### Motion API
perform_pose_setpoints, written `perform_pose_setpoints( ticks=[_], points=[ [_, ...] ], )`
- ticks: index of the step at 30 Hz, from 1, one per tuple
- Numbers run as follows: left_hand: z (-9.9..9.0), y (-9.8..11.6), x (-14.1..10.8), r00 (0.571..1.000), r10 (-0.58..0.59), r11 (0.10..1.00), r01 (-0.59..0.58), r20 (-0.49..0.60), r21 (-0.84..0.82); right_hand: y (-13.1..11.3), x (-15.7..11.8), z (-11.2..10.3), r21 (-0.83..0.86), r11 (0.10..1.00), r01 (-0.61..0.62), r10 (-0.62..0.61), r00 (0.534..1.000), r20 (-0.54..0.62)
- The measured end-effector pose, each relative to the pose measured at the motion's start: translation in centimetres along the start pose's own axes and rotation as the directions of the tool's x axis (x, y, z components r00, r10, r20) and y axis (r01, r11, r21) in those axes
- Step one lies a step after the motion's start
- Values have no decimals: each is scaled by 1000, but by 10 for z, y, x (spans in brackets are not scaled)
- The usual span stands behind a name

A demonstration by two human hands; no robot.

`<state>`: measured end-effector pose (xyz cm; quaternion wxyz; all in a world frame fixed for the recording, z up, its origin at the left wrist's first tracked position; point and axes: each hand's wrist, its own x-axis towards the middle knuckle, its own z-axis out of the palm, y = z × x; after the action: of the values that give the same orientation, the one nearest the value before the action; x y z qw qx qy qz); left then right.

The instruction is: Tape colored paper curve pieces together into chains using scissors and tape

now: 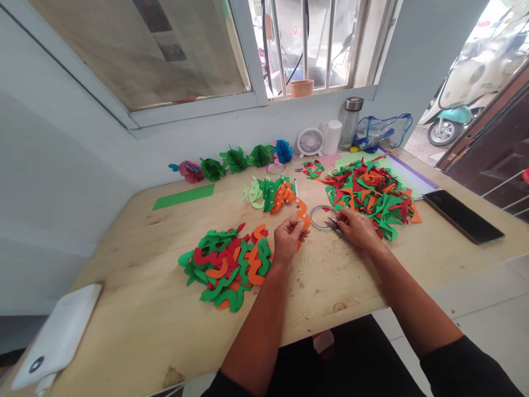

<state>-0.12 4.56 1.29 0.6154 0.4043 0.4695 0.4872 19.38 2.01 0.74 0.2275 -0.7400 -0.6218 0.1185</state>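
Note:
My left hand [288, 238] is closed on a wavy orange cutout [303, 210], which sticks out above and below its fingers. To its right, my right hand [354, 226] is closed around small scissors [334, 225], whose tips point left near a round tape-like ring [317, 217]. Left of my left hand lies a pile of green, red and orange wavy cutouts [231, 264]. Beyond the hands sits a small group of light green, dark green and orange dotted pieces [269, 194]. A heap of red, green and orange scraps [372, 193] spreads behind my right hand.
Folded paper flowers [235, 160] line the wall, near a small white fan [310, 142], a bottle [351, 124] and a clear bag [382, 132]. A phone [463, 216] lies at the right edge, a white device [60, 333] at the left, a green strip [183, 197] at the back left.

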Motion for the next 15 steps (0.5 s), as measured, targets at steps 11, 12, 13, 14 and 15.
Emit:
perform_pose_setpoints(
  ticks=[11,12,13,14,15],
  points=[
    [-1,-2,2,1000,4,1000,-4,10,-2,2,-1,0,27,999,46,-45,999,-18],
    [-1,-3,2,1000,7,1000,-7,14,-1,2,-1,0,32,998,54,-53,998,-21],
    [-1,-3,3,1000,10,1000,-10,17,-1,2,-2,0,39,998,57,-57,998,-23],
    [-1,-3,3,1000,10,1000,-10,19,-4,1,-2,-1,46,997,57,-56,998,-22],
    [-1,-3,3,1000,10,1000,-9,18,-8,0,-2,-1,54,997,54,-53,998,-18]
  ],
)
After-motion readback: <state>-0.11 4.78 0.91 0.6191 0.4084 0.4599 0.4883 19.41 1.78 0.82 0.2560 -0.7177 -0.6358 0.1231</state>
